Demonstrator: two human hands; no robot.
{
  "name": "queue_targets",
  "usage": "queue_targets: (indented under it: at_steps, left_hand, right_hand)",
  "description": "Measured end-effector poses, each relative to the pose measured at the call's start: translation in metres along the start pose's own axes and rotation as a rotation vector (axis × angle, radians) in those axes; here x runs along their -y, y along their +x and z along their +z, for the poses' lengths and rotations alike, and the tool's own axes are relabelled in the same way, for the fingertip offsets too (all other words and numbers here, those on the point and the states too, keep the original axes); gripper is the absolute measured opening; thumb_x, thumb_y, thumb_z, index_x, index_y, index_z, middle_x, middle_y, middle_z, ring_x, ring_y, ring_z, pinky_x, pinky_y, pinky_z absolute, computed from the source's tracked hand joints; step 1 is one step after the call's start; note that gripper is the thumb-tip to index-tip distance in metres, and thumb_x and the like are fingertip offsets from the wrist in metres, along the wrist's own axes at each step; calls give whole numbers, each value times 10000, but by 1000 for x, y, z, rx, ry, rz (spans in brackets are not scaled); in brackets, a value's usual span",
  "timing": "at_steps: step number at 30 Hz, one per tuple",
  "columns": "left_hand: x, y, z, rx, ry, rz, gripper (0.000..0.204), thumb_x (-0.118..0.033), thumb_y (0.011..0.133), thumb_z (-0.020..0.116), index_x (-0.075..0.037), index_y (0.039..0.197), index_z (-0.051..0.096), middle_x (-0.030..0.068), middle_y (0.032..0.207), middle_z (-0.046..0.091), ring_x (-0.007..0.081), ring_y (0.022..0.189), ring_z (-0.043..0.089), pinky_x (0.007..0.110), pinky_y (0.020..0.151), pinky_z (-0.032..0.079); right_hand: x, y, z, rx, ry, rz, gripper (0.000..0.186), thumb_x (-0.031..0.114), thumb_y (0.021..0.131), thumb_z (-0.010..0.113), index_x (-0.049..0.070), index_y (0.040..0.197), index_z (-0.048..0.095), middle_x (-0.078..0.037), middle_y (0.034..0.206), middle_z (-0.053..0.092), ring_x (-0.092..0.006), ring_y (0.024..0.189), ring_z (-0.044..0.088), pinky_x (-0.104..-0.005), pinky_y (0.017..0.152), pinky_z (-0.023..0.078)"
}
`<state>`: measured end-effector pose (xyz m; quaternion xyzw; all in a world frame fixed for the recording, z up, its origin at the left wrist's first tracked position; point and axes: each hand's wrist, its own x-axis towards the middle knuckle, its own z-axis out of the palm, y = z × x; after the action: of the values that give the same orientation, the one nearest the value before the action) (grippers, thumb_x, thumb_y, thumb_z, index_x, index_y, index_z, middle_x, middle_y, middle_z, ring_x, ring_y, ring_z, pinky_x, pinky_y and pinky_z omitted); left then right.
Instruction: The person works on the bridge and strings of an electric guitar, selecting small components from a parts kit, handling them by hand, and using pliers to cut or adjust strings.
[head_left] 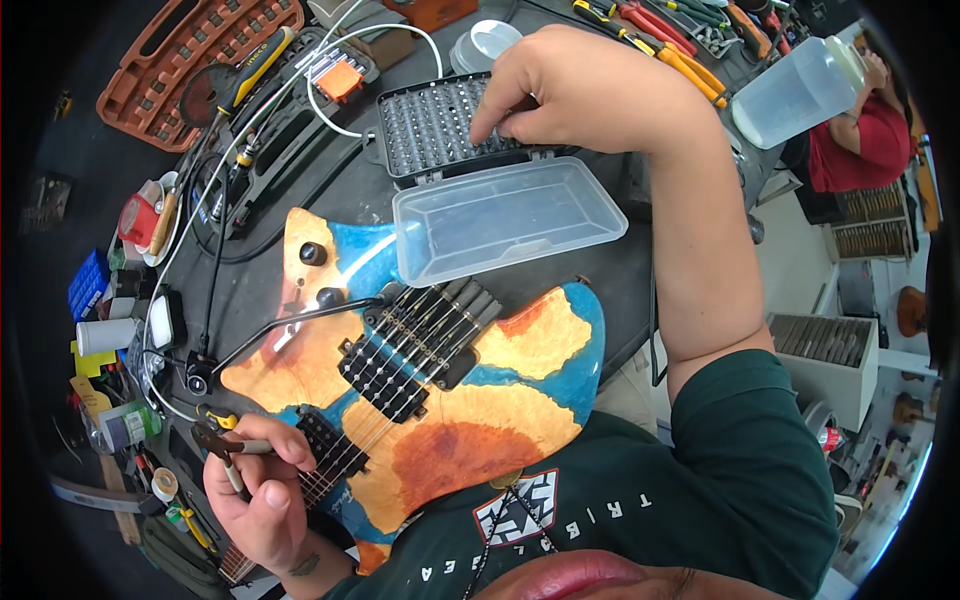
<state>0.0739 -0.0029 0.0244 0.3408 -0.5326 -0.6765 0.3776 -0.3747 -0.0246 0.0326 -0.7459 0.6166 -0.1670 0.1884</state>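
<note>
An electric guitar with a gold wood and blue body lies across my lap and the bench edge, its neck running to the lower left. My left hand, over the neck side, is closed around small pliers with dark handles. Beyond the guitar stands an opened black case of small metal bits, its clear lid folded toward me and overlapping the guitar's edge. My right hand reaches into the case from the right. Its index finger and thumb pinch down at the bits; whatever is between them is too small to make out.
A tremolo arm sticks out over the guitar body. White cables cross the bench at left, near an orange tool case. Pliers and a plastic jar lie at the far right. Another person is behind.
</note>
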Motion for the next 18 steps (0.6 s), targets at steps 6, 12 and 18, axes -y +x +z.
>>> queue_targets:
  at_steps: [6,12,18]
  left_hand:
    - [1,4,1,14,-15,19,455,-197,922,877,-115,860,434,203,1021,628,281,885,608,365,755,519]
    - [4,8,-1,3,3,22,437,-192,928,864,-115,873,437,195,1025,613,277,879,578,372,771,495]
    - [6,10,-9,57,-5,9,352,-173,955,822,-79,1004,486,182,1078,577,254,937,538,380,833,453]
  right_hand:
    - [14,-16,-23,-139,-47,84,174,127,894,734,16,1006,808,-187,894,778,-370,874,760,-447,825,596]
    - [15,-22,-26,-154,-91,93,176,113,888,695,-4,980,790,-211,886,771,-391,883,761,-463,821,591]
    - [6,-13,-28,-148,-43,121,147,85,888,675,-5,947,776,-225,882,761,-406,882,754,-469,820,586]
